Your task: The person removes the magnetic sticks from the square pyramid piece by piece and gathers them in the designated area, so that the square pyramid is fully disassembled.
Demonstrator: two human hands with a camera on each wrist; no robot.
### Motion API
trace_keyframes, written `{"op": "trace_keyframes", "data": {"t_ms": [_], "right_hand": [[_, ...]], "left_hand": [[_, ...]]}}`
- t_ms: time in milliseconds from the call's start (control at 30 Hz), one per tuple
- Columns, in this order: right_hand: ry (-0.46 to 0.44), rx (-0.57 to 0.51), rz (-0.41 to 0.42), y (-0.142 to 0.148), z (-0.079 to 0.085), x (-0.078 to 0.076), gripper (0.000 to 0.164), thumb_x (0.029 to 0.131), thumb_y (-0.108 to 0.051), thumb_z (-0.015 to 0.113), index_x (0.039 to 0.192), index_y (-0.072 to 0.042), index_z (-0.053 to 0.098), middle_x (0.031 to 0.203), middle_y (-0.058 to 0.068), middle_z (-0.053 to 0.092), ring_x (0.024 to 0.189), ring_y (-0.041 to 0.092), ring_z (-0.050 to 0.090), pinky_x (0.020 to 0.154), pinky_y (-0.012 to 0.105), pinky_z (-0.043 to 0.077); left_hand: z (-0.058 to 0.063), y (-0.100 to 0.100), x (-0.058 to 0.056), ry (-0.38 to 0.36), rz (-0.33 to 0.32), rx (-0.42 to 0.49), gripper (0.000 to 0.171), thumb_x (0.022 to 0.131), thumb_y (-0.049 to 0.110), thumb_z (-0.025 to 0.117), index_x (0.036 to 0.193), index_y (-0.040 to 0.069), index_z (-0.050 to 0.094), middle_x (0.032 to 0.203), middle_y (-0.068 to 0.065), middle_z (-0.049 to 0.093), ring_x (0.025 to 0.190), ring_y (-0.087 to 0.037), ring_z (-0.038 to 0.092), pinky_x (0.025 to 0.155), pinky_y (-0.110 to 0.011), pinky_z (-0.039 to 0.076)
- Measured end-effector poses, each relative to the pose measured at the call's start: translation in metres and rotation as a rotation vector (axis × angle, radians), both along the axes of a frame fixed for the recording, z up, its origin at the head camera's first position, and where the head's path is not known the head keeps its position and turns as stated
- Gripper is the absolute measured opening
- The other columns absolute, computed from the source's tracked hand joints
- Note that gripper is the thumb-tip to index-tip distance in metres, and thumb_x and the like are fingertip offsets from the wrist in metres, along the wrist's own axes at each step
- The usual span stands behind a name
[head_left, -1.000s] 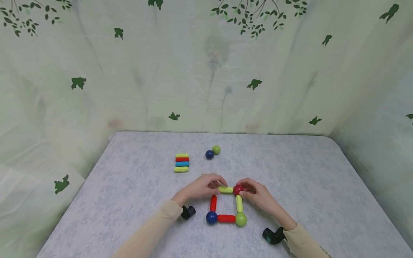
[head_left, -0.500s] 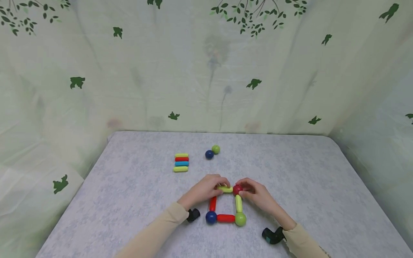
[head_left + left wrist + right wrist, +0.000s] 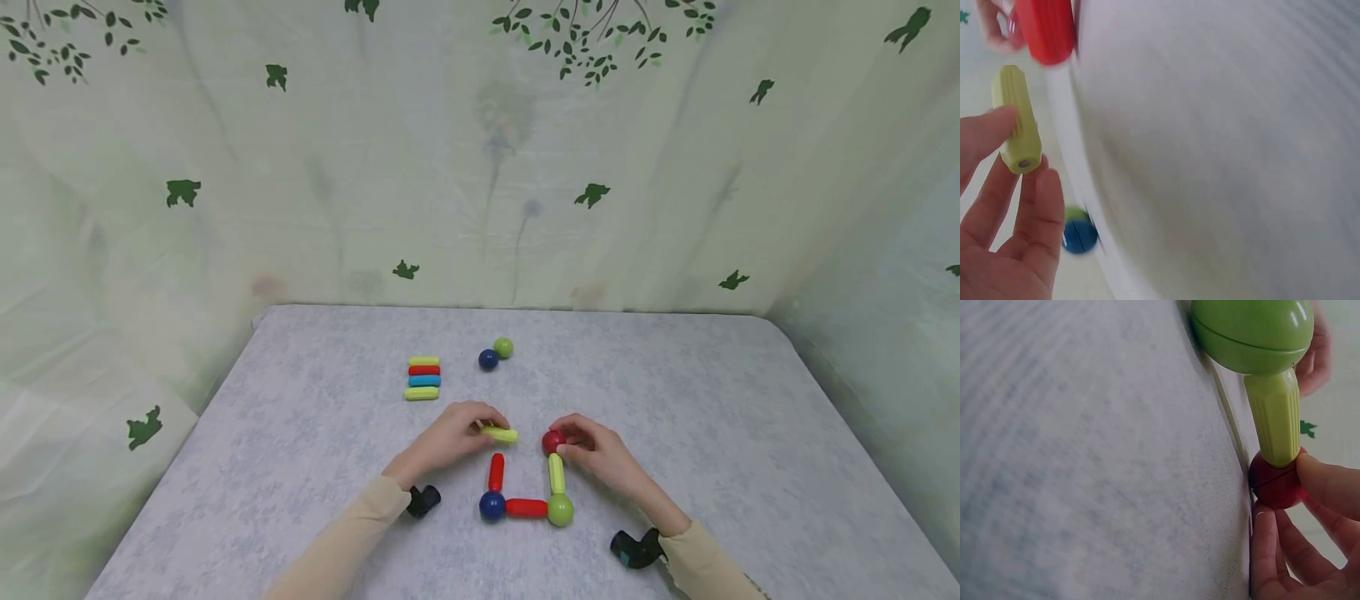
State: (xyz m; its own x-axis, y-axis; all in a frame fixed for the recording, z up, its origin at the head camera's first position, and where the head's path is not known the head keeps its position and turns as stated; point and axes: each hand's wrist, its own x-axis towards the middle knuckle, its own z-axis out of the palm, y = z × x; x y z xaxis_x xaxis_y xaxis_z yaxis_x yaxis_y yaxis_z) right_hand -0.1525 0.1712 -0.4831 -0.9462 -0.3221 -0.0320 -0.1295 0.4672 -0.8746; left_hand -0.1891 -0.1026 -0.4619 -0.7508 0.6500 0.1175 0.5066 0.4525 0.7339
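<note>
Head view: fingers of the left hand (image 3: 452, 432) pinch a yellow stick (image 3: 502, 435). At its three o'clock, apart, the right hand (image 3: 596, 448) pinches a red ball (image 3: 552, 442).

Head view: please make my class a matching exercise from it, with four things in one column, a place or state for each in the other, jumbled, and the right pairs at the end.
Things
1. Left hand
2. Red ball
3. Light blue rod
4. Far green ball

Places and states
A. Beside the far dark blue ball
B. Pinching a yellow rod
C. Between the row's red rod and front lime rod
D. In the fingers of the right hand

Right pairs
1-B; 2-D; 3-C; 4-A
</note>
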Motion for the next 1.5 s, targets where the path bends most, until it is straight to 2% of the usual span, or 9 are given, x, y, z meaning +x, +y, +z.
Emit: {"op": "trace_keyframes", "data": {"t_ms": [233, 400, 533, 867, 1267, 1500], "right_hand": [[0.004, 0.002, -0.004, 0.0, 0.0, 0.001, 0.022, 0.091, -0.013, 0.065, 0.112, -0.014, 0.063, 0.108, 0.002, 0.063, 0.095, 0.019, 0.058, 0.083, 0.035, 0.049], [0.01, 0.006, -0.007, -0.001, 0.001, 0.002, 0.022, 0.091, -0.012, 0.065, 0.113, -0.014, 0.063, 0.108, 0.002, 0.063, 0.095, 0.019, 0.058, 0.083, 0.035, 0.049], [0.011, 0.008, -0.011, -0.001, 0.001, 0.002, 0.023, 0.09, -0.011, 0.066, 0.112, -0.014, 0.063, 0.108, 0.002, 0.063, 0.094, 0.018, 0.058, 0.083, 0.035, 0.048], [0.021, 0.001, -0.001, -0.001, 0.001, 0.002, 0.023, 0.09, -0.01, 0.065, 0.113, -0.014, 0.063, 0.109, 0.003, 0.063, 0.094, 0.019, 0.058, 0.083, 0.034, 0.049], [0.016, 0.004, -0.007, -0.001, 0.002, 0.003, 0.023, 0.09, -0.011, 0.066, 0.113, -0.014, 0.063, 0.109, 0.003, 0.063, 0.094, 0.019, 0.058, 0.083, 0.036, 0.048], [0.004, -0.001, -0.018, -0.002, 0.002, 0.003, 0.023, 0.09, -0.009, 0.065, 0.113, -0.014, 0.063, 0.109, 0.003, 0.062, 0.094, 0.019, 0.058, 0.083, 0.036, 0.048]], "left_hand": [[0.001, -0.036, -0.004, 0.033, 0.164, 0.023, 0.023, 0.086, -0.001, 0.066, 0.105, 0.011, 0.069, 0.103, 0.004, 0.066, 0.093, -0.016, 0.057, 0.08, -0.032, 0.049], [0.0, -0.06, -0.008, 0.066, 0.288, 0.02, 0.02, 0.085, 0.001, 0.07, 0.103, 0.01, 0.069, 0.1, 0.002, 0.066, 0.089, -0.016, 0.058, 0.078, -0.033, 0.05], [-0.002, -0.075, -0.011, 0.106, 0.354, 0.022, 0.022, 0.082, -0.003, 0.071, 0.102, 0.007, 0.069, 0.099, -0.002, 0.067, 0.086, -0.018, 0.059, 0.076, -0.034, 0.05], [-0.003, -0.091, -0.015, 0.132, 0.397, -0.038, 0.025, 0.08, -0.009, 0.069, 0.102, 0.003, 0.067, 0.101, -0.009, 0.063, 0.091, -0.025, 0.058, 0.075, -0.037, 0.049], [-0.003, -0.085, -0.023, 0.113, 0.453, -0.132, 0.019, 0.081, -0.007, 0.07, 0.096, 0.005, 0.066, 0.092, -0.008, 0.054, 0.086, -0.025, 0.055, 0.076, -0.038, 0.049], [0.0, -0.081, -0.021, 0.115, 0.476, -0.137, 0.021, 0.081, -0.004, 0.07, 0.099, 0.007, 0.066, 0.096, -0.009, 0.052, 0.089, -0.026, 0.05, 0.077, -0.039, 0.044]]}}
